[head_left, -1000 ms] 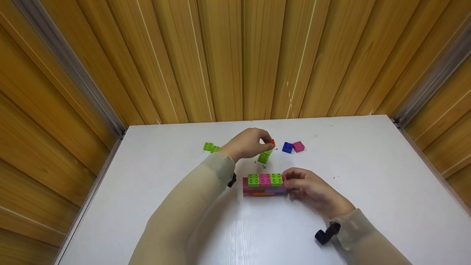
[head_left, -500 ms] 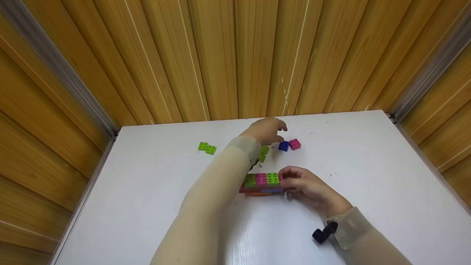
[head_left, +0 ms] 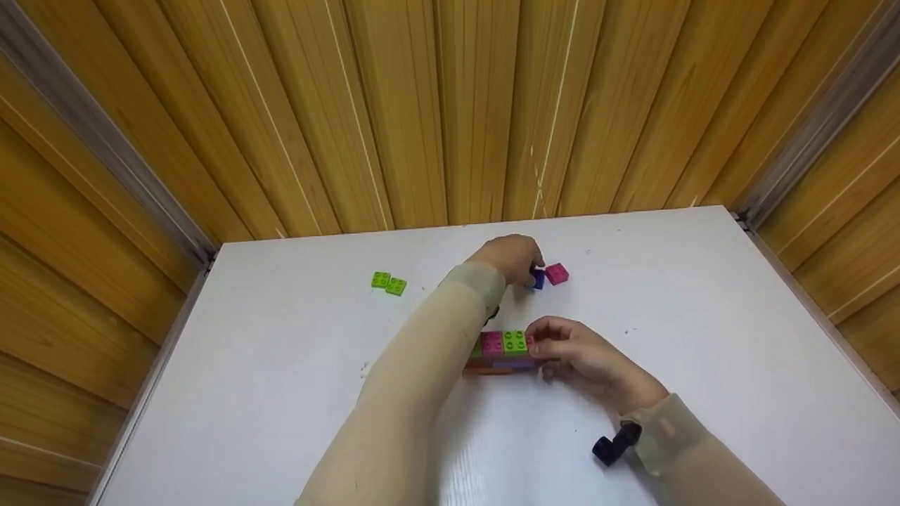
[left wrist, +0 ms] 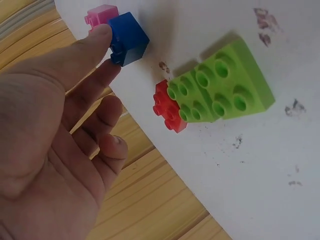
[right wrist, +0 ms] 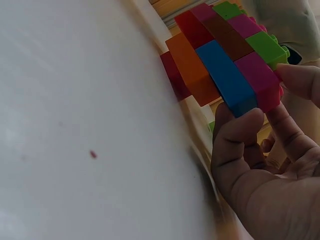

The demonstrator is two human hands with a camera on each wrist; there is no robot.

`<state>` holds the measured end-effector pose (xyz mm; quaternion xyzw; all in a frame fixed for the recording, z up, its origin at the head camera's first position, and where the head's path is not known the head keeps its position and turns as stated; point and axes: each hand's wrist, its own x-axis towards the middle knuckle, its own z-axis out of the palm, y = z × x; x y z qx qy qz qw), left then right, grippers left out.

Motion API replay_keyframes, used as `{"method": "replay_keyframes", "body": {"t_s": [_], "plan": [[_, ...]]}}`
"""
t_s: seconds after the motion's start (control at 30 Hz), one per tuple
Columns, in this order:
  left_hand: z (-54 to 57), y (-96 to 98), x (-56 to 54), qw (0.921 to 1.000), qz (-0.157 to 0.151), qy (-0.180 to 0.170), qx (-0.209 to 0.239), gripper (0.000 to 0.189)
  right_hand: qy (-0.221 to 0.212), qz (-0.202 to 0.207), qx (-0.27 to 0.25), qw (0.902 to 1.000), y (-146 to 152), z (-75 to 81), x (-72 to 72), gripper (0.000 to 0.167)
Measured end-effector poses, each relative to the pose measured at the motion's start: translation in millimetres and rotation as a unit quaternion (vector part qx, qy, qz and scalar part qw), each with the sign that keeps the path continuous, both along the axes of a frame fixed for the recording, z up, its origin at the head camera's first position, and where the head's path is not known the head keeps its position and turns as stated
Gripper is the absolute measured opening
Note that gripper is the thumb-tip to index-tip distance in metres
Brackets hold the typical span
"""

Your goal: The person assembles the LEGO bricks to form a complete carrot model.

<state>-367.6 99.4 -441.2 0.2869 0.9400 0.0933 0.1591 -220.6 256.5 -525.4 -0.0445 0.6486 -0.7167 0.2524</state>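
Note:
At the far part of the table, my left hand [head_left: 512, 256] pinches a blue toy brick [left wrist: 131, 40] between thumb and index finger, the other fingers loosely bent. A pink brick [left wrist: 102, 14] lies right beside the blue one. Two green bricks [left wrist: 220, 82] and a red brick [left wrist: 170, 107] sit close together near that hand; my left arm covers them in the head view. Nearer to me, my right hand [head_left: 590, 362] grips the right end of a layered wall of bricks [right wrist: 225, 55]. Its layers mix orange, blue, brown, red, pink and green, and my left forearm hides its left end in the head view.
Two more green bricks [head_left: 388, 283] lie to the left on the white table [head_left: 281, 351]. Wood-patterned panels [head_left: 408, 105] rise behind the table and at both sides. A black wrist camera mount [head_left: 616, 444] sticks out from my right sleeve.
My left hand has moved right, away from the red brick by the green pair, and its fingers have closed on the blue brick. My right hand stays on the brick wall.

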Motion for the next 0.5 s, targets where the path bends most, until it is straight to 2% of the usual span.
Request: {"method": "replay_keyframes", "body": {"t_s": [0.3,0.5], "plan": [[-14.1,1.5,-5.4,0.9995,-0.001,0.016,-0.027,0.024,0.003,0.0,0.004,1.0,0.5,-0.5,1.8,0.016],[-8.0,-5.2,-8.2,0.9993,-0.007,0.033,-0.017,0.023,-0.003,0.005,-0.003,1.0,-0.4,-1.0,-0.7,0.015]]}}
